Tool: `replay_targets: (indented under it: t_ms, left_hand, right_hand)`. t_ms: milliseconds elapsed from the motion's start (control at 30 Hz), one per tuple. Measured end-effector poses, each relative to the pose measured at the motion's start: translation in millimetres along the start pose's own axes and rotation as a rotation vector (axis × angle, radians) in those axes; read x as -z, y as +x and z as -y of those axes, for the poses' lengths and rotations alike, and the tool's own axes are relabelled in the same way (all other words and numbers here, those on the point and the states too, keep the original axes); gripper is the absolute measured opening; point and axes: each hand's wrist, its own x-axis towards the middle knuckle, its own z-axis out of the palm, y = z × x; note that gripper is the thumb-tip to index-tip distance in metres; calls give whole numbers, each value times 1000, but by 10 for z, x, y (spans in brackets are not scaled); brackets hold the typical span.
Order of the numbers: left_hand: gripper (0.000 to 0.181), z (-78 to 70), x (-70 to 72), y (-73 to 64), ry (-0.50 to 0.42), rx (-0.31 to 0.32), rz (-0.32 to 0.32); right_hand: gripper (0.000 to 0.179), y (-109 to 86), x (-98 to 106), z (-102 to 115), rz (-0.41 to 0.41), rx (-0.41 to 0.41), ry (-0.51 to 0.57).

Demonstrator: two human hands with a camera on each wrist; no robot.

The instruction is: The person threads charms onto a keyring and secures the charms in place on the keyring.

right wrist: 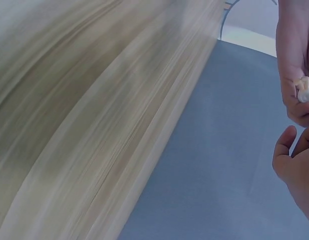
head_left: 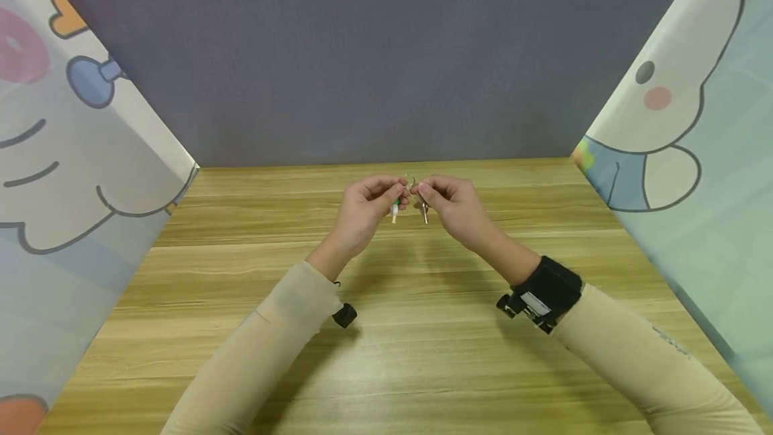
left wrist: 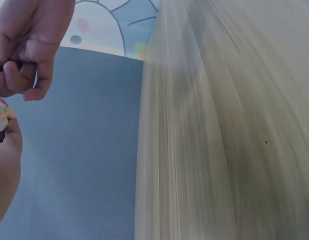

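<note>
Charm (head_left: 395, 210), small and coloured white and green with a yellowish tip, hangs below the fingertips of the left hand (head_left: 366, 205), which pinches it from above between thumb and fingers. Just to its right, the right hand (head_left: 457, 210) grips a slim metal piece (head_left: 425, 212), perhaps a key, its shiny end pointing down. Between the two sets of fingertips shows a thin, pale loop (head_left: 412, 183), probably a wire ring; whether it joins both pieces cannot be made out. All of this is held up over the far part of the table (head_left: 417, 361), about midway between left and right.

Everything here should be very light. The metal looks stiff and smooth, so it may slip or turn in a pinch; its broad upper end would give the surest hold. The charm is likely plastic or rubber, best held by its body close to the loop, since any thin joint there could bend or snap if twisted.
</note>
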Motion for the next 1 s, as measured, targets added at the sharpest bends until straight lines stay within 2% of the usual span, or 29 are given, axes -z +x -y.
replay_targets:
  t_ms: [67,267,367,533,833,1000]
  left_hand:
    - [19,-5,-4,-2,46,-17,-15]
    - [16,-34,19,-16,322,-99,-44]
    - [15,-43,34,-19,403,-126,-34]
    - [15,-56,52,-21,450,-142,-11]
    - [18,-62,77,-31,492,-114,22]
    - [21,-53,93,-34,504,-124,41]
  right_hand:
    - [24,2,-13,4,-7,10,4]
    - [21,-2,-27,-4,-3,46,-65]
    - [22,-2,-19,-3,7,51,-85]
    - [22,-6,10,20,15,46,-91]
    - [22,-17,44,19,37,39,-104]
    - [22,-24,54,16,47,54,-128]
